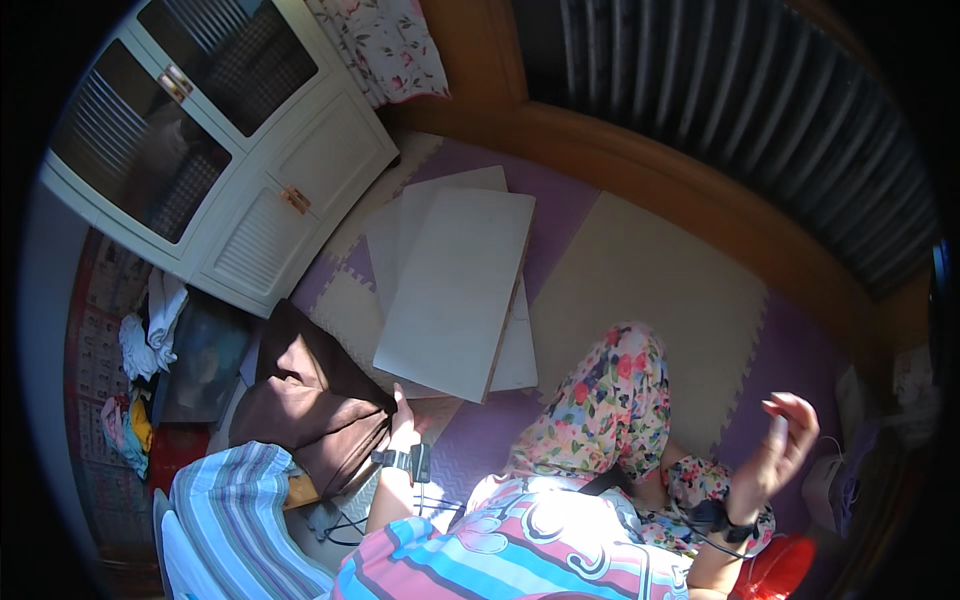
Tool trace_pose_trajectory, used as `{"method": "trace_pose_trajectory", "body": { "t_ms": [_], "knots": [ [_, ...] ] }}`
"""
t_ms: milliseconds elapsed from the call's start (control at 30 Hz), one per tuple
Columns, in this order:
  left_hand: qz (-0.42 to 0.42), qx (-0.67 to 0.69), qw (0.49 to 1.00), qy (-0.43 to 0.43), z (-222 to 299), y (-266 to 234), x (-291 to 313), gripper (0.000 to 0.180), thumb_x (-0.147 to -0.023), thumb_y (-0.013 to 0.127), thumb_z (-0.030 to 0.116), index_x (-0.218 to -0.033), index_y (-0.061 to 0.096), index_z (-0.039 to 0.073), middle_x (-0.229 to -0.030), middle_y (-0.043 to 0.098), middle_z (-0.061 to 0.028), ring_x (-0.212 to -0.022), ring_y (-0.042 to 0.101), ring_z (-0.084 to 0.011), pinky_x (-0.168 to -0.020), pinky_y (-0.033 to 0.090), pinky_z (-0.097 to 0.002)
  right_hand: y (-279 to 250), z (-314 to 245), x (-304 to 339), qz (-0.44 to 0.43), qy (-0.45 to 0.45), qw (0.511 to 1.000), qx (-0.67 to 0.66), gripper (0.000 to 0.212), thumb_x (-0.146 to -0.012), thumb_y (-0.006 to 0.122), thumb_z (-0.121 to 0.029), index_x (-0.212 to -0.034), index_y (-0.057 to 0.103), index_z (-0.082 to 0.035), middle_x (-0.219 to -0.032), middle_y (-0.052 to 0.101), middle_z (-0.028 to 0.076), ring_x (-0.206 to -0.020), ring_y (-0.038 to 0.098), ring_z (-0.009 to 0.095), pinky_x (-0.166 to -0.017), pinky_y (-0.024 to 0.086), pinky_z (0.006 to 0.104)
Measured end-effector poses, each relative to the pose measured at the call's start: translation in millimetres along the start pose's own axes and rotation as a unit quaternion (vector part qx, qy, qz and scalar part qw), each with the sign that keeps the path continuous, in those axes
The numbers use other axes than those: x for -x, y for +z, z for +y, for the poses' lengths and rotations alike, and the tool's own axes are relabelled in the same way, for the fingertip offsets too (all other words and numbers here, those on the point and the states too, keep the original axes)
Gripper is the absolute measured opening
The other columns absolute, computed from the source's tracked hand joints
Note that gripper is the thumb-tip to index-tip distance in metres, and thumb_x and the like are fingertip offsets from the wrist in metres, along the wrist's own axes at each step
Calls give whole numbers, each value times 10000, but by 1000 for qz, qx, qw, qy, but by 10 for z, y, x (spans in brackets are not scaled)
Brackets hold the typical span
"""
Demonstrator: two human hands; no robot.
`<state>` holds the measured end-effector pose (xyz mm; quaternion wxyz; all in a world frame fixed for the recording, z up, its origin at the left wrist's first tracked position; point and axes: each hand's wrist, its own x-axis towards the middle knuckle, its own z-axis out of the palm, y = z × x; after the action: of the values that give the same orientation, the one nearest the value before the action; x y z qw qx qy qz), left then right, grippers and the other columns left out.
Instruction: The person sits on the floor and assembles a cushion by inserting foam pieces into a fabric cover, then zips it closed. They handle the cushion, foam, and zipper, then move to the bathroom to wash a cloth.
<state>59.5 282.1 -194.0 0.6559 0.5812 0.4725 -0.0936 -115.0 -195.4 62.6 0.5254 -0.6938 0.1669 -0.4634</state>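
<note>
My left hand [403, 425] is low beside a brown cloth [325, 410], at its right edge, with the fingers stretched out. It appears to touch the cloth, though I cannot make out a grip. Just beyond the fingertips lies a large white panel [455, 290], resting flat and askew over another pale panel [400, 225]. My right hand [780, 450] is raised off to the right, away from the panels. Its fingers are loosely bent and apart, and nothing shows between them. Black straps with small devices and cables circle both wrists.
Purple and beige foam mats [650, 280] cover the floor. A white cabinet [300, 165] stands at the far left, near a floral curtain [385, 50]. Blue striped fabric [230, 490] lies at the near left. A bright red object [780, 570] sits beside my right forearm.
</note>
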Motion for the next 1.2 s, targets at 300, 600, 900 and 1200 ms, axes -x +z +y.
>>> {"method": "trace_pose_trajectory", "body": {
  "t_ms": [300,600,900,1200],
  "knots": [
    [-97,-156,941,284,1111,-95,-1004,665,-979,379,532,-1314,463,-37,-1285,551,-167,-1214,496,-256,-1049,361,-371,2987,1509,515,-356,453,816,-43,755,-894,575,-454,-1399,329,51,-1424,385,223,-1315,376,310,-1067,300,394],
    [-354,-235,902,72,1335,512,-815,688,-963,408,545,-1387,402,2,-1302,542,-124,-1158,538,-205,-996,409,-318,3374,2244,793,-402,441,800,-59,782,-830,663,-480,-1344,404,50,-1295,523,206,-1229,482,294,-1020,367,389],
    [-237,-177,943,155,952,314,-805,725,-948,553,318,-1480,178,-4,-1411,414,-172,-1250,445,-252,-1030,370,-323,3528,2074,867,-451,256,855,-6,808,-820,692,-421,-1401,330,8,-1285,465,246,-1259,409,340,-1053,335,419],
    [-142,-102,959,222,784,-95,-807,618,-948,552,363,-1420,342,24,-1309,497,-149,-1188,477,-227,-1018,367,-316,3890,2066,875,-540,217,812,43,928,-794,657,-543,-1443,285,6,-1390,346,259,-1319,329,373,-1085,288,449]
  ]
}}
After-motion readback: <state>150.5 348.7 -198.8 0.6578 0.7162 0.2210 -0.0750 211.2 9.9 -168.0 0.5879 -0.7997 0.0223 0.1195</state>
